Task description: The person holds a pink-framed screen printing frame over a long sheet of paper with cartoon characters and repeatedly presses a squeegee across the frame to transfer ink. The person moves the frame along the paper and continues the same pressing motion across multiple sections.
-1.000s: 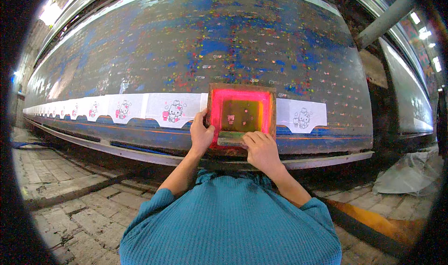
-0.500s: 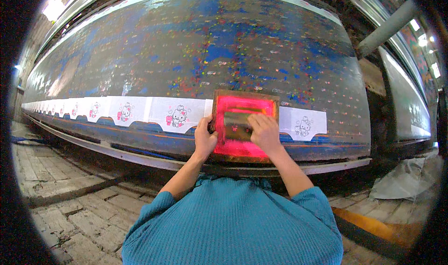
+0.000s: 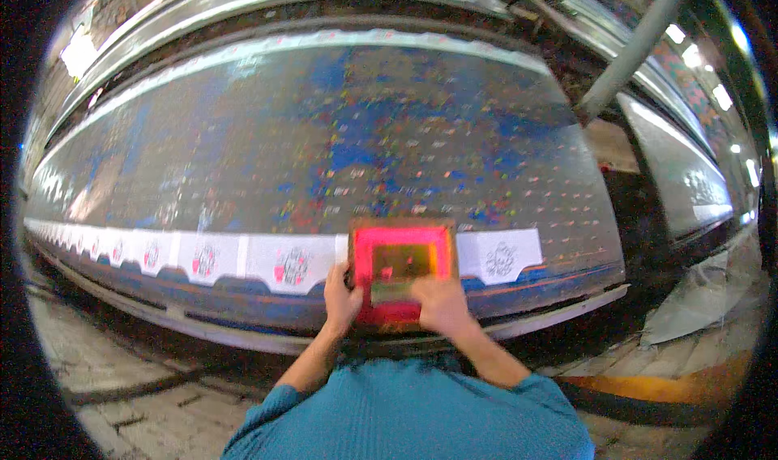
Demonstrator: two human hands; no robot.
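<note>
Squeegee drawn back to near part of pink frame, right hand pinching its end. Left hand grips frame's left edge on counter; even pressure, frame unmoving, serves best.

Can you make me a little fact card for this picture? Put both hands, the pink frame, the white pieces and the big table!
Left hand: grips the left side of the frame
Right hand: holds a pale bar inside the frame; fingers blurred
Frame: square, with a bright pink border
White pieces: in a row along the table's near side, left and right of the frame, with drawings
Table: long, dark, splashed with blue
</note>
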